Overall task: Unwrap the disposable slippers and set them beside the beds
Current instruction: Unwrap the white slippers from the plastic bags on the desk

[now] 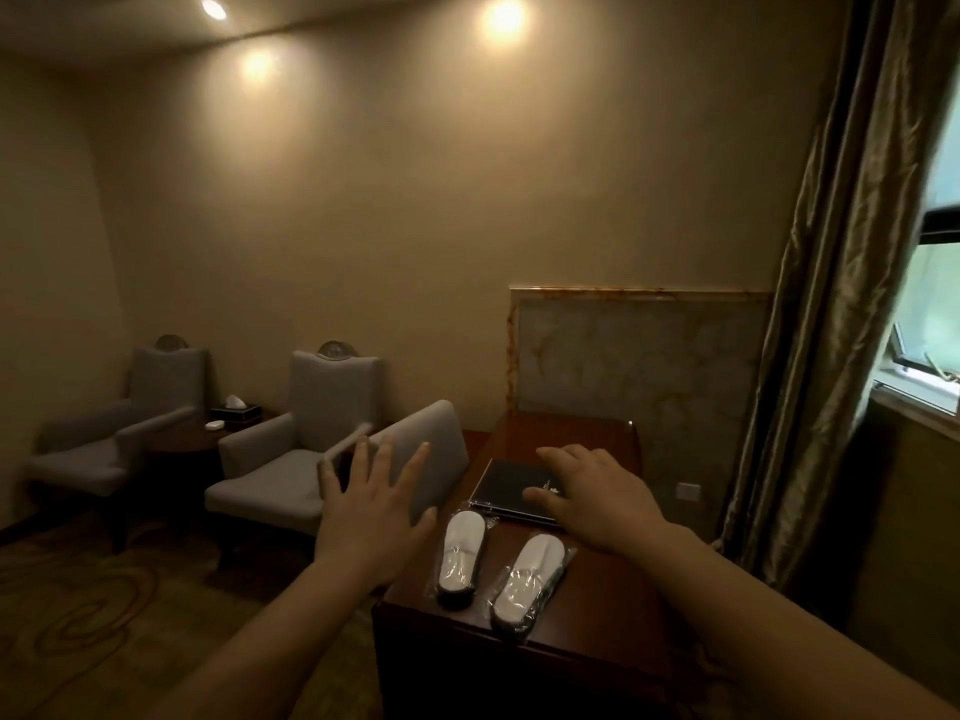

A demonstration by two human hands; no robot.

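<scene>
Two white disposable slippers in clear plastic wrap (498, 574) lie untouched on the dark wooden worktop (597, 641), below both spread, empty hands, left hand (371, 517) and right hand (592, 498), seemingly reaching to unwrap them.

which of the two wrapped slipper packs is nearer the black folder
The left clear-wrapped white slipper pack: its top end nearly reaches the black folder on the dark wooden desk. The right pack lies closer to the desk's front edge.
</scene>
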